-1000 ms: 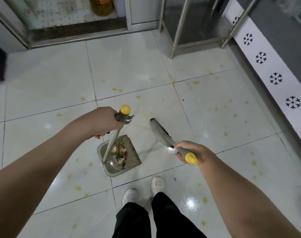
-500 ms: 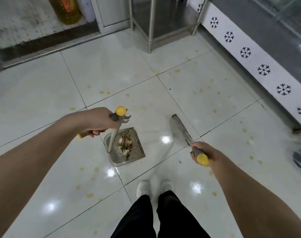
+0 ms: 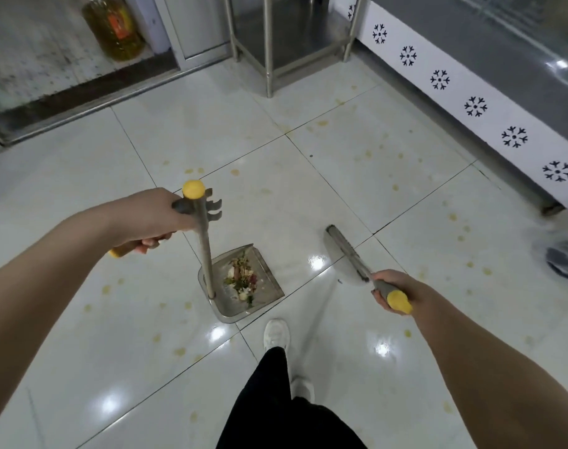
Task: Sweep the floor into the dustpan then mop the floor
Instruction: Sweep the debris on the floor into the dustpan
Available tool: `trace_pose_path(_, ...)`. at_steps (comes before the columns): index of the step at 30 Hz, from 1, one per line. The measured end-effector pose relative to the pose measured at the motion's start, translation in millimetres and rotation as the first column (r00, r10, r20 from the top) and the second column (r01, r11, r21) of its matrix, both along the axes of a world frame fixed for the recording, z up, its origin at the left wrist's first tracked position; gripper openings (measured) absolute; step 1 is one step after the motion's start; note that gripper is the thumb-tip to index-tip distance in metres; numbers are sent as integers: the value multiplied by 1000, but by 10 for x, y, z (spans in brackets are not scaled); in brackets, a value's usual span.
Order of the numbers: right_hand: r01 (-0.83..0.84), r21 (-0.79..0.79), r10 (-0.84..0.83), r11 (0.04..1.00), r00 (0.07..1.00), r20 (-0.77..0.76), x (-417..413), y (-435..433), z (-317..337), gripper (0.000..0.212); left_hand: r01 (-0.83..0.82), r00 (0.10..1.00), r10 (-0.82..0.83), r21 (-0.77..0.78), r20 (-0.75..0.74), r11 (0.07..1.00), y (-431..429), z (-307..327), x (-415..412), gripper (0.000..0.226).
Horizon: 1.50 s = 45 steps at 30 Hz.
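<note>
Left grip point(image 3: 153, 218) curled tight round the top of the dustpan pole point(image 3: 204, 251), just under its yellow cap point(image 3: 193, 188). A yellow-tipped piece point(image 3: 116, 253) sticks out below the fingers; can't tell what it is. The pole runs down, slightly tilted, to the back of the dustpan point(image 3: 264, 298).

Right grip point(image 3: 394, 290) wrapped round the grey handle of the broom point(image 3: 345, 252), yellow end point(image 3: 399, 302) poking out toward the camera. The broom head points up and away from the person.

The dustpan is low over the white tile floor point(image 3: 341, 176), just ahead of the person's white shoe point(image 3: 277, 333); can't tell if it touches. A pile of food scraps point(image 3: 242, 280) lies inside it. The broom head is right of the dustpan, clearly apart. Yellow spots point(image 3: 321, 123) are scattered over the tiles.

Far left, an oil bottle point(image 3: 114, 27) stands behind a door sill. At top centre are metal legs point(image 3: 269, 59). On the right runs a white strip with dark snowflake marks point(image 3: 475, 106).
</note>
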State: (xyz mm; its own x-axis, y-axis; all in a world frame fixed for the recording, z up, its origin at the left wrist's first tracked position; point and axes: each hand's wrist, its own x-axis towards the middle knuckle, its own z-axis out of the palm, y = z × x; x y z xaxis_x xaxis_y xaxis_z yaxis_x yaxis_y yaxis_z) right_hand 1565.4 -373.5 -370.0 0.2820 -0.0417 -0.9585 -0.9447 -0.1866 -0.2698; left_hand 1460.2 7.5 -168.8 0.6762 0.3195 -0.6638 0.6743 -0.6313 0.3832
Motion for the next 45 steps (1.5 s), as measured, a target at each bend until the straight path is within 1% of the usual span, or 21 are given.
trace_pose_path(2, -49, -37, 51, 998, 997, 57, -138, -75, -99, 12, -23, 1000, 23, 10, 15, 1000, -108, -40, -211, 25)
trace_pose_path(5, -80, -46, 84, 996, 993, 79, -327, -178, -222, 14, -58, 998, 58, 9, 25, 998, -254, -136, -489, 24)
trace_pose_path(8, -66, -32, 68, 997, 994, 86, -450, -258, -305, 10, -99, 995, 99, -2, 29, 995, -360, -274, -734, 23)
trace_pose_path(10, -47, -16, 48, 999, 995, 87, -495, -286, -354, 12, -136, 990, 137, -13, 27, 991, -412, -379, -857, 21)
trace_pose_path(14, -69, -34, 71, 997, 996, 60, -584, -300, -470, 21, -206, 979, 206, -52, -5, 977, -485, -556, -1000, 17)
trace_pose_path(19, -117, -32, 117, 993, 993, -18, -712, -189, -576, 19, -277, 961, 276, -82, -23, 957, -430, -592, -959, 17)
trace_pose_path(21, -112, -14, 111, 994, 993, -49, -776, -135, -614, 23, -294, 956, 292, -94, -37, 951, -414, -600, -920, 16)
trace_pose_path(24, -120, 7, 120, 993, 989, -83, -865, -54, -642, 27, -270, 963, 267, -114, -39, 956, -421, -646, -881, 15)
trace_pose_path(27, -176, 16, 177, 984, 978, -113, -987, 62, -647, 28, -232, 973, 232, -112, -11, 966, -433, -694, -847, 21)
trace_pose_path(32, -280, 66, 288, 958, 938, -191, -1295, 472, -548, 31, -184, 983, 185, -83, 4, 979, -374, -721, -923, 21)
trace_pose_path(36, -286, 135, 311, 949, 919, -241, -1495, 751, -397, 27, -162, 987, 162, -54, -5, 985, -347, -727, -999, 20)
trace_pose_path(37, -283, 176, 323, 943, 906, -273, -1488, 777, -337, 27, -159, 987, 159, -52, -4, 986, -349, -726, -1003, 20)
trace_pose_path(38, -296, 236, 362, 926, 874, -324, -1448, 787, -256, 29, -155, 988, 155, -54, 1, 986, -350, -724, -1006, 21)
trace_pose_path(40, -378, 346, 500, 859, 768, -401, -1272, 760, -67, 37, -148, 989, 149, -72, 18, 986, -346, -718, -1014, 21)
trace_pose_path(41, -399, 375, 535, 837, 741, -406, -1152, 723, 19, 40, -145, 989, 147, -81, 24, 986, -344, -719, -1013, 21)
trace_pose_path(43, -397, 386, 538, 832, 747, -390, -933, 626, 193, 41, -144, 989, 147, -91, 28, 985, -333, -717, -1033, 20)
trace_pose_path(45, -438, 348, 549, 829, 754, -360, -787, 524, 345, 40, -143, 989, 146, -84, 25, 986, -339, -714, -1050, 19)
